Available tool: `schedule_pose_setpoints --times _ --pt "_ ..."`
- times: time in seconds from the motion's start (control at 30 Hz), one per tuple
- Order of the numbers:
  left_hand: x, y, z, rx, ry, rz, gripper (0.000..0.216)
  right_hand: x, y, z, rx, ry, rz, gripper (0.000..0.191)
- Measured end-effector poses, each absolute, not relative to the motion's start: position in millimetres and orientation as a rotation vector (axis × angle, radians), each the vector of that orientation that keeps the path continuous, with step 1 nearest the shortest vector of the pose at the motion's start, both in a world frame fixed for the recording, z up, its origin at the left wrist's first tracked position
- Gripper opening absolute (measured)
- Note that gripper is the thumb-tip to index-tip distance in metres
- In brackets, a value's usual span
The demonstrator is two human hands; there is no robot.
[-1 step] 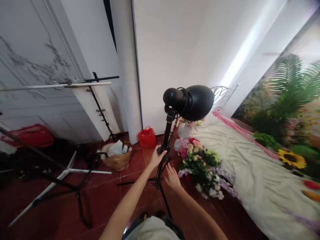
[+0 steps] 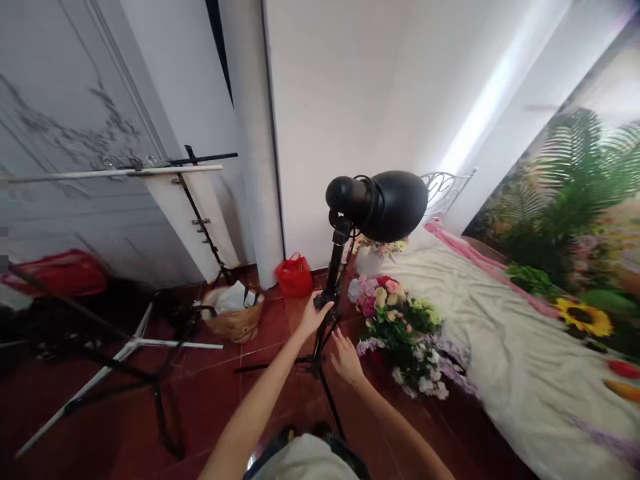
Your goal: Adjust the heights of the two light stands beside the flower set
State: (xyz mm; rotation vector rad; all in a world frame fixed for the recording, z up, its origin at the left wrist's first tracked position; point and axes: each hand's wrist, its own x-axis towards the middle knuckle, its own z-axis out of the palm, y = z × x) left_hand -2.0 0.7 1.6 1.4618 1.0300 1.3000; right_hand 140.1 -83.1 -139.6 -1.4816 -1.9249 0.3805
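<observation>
A black studio lamp (image 2: 397, 205) with a rounded reflector tops a black light stand (image 2: 335, 265) on the floor in front of me. My left hand (image 2: 315, 315) is wrapped around the stand's column, at the collar below the upper tube, with the thumb across the front. Lower down and to the right, my right hand (image 2: 347, 360) is open, its fingers stretched towards the stand; whether the fingertips touch it I cannot tell. A cable hangs from the lamp along the column. The stand's thin legs spread over the red tiles (image 2: 280, 390).
Artificial flowers (image 2: 400, 313) stand right of the lamp, beside a bed with a cream cover (image 2: 500, 333). Behind are a red bag (image 2: 294, 275) and a wicker basket (image 2: 235, 322). Leftward, another stand (image 2: 203, 227) holds a crossbar, and white legs (image 2: 107, 370) spread over the floor.
</observation>
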Motion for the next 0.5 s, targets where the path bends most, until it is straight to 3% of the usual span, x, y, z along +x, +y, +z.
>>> schedule_pose_setpoints --times 0.33,0.5 --pt "-13.6 20.9 -43.7 1.459 0.910 1.135 0.043 101.4 -37.7 -8.1 -1.221 -1.438 0.559 0.075" --pt "1.0 29.9 -58.0 1.408 0.904 1.135 0.039 76.4 -3.6 1.1 -1.273 -1.279 0.615 0.048"
